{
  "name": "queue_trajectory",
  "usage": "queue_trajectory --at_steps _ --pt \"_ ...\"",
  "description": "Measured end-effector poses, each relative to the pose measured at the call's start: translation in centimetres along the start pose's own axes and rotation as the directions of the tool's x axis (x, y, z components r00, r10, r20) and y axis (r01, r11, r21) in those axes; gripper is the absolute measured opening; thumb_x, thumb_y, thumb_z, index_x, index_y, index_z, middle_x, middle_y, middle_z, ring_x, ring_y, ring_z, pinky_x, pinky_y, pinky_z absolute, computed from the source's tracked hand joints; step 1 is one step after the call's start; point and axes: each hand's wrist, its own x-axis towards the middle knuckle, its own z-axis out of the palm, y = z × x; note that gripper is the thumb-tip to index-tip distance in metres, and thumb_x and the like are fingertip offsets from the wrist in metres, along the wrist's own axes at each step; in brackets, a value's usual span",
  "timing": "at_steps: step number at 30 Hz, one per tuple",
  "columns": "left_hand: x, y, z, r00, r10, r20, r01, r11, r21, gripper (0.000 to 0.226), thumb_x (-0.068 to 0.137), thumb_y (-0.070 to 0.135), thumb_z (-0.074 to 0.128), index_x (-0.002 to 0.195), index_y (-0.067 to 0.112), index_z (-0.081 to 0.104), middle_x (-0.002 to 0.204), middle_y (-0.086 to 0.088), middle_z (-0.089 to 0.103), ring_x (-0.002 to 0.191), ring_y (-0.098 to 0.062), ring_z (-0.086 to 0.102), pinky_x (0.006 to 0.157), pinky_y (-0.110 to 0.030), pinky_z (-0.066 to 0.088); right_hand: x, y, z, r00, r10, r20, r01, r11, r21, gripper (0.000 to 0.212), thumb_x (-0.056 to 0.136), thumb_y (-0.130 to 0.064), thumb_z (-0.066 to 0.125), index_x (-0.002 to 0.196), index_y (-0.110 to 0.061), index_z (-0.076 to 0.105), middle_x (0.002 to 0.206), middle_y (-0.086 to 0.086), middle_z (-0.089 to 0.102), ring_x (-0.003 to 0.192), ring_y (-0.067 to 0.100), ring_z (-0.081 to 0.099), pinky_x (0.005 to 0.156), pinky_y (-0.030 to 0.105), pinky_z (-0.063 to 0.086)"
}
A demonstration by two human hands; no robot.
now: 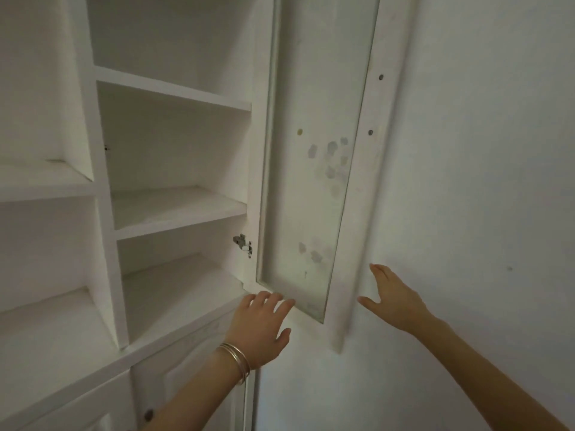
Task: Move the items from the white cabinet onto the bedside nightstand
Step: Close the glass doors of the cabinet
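Note:
The white cabinet [102, 188] fills the left of the head view, and I see nothing on its shelves [177, 209]. Its glass-panelled door [314, 150] stands swung open to the right, against the wall. My left hand [261, 325], with bangles on the wrist, reaches up with straight fingers just below the door's bottom edge, by the lowest shelf's front corner. My right hand [395, 300] is spread flat beside the outer frame of the door, near its lower end, and holds nothing. The nightstand is out of view.
A plain white wall [482, 181] lies to the right behind the door. A metal hinge [242, 244] sits at the door's lower inner edge. Below the shelves are closed white lower doors with a round knob [148, 415].

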Motion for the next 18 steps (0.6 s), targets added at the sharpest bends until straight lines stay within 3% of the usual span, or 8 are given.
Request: queue_trajectory --at_steps 5,11,18 --pt "3.0 0.9 1.3 0.998 -0.055 0.024 0.054 0.998 0.042 0.048 0.072 0.043 0.040 0.108 0.021 0.064 0.097 0.000 0.068 0.084 -0.022 0.064 0.070 -0.036 0.053 3.9 2.7 0.7 0.999 -0.042 0.014 0.040 0.993 0.107 0.082 0.089 -0.045 0.052 0.147 -0.009 0.005 0.153 0.006 0.017 0.137 0.021 0.026 0.105 0.035 0.032" --pt "3.8 0.3 1.7 0.993 -0.109 0.046 0.105 0.992 0.071 0.049 0.070 0.043 0.041 0.108 0.022 0.063 0.095 0.002 0.067 0.083 -0.020 0.064 0.069 -0.035 0.053 6.4 3.0 2.8 0.991 -0.091 -0.097 0.122 0.910 0.396 0.073 0.082 -0.036 0.066 0.140 -0.011 0.029 0.135 0.007 0.042 0.124 0.023 0.042 0.103 0.037 0.037" --pt "2.7 -0.6 2.1 0.989 -0.136 0.059 0.130 0.987 0.090 0.050 0.069 0.042 0.040 0.108 0.021 0.065 0.096 0.001 0.068 0.084 -0.020 0.064 0.070 -0.034 0.053 5.1 1.7 3.6 0.962 -0.172 -0.213 0.256 0.845 0.470 0.061 0.076 -0.018 0.073 0.128 -0.012 0.041 0.114 -0.001 0.047 0.110 0.018 0.051 0.098 0.031 0.040"
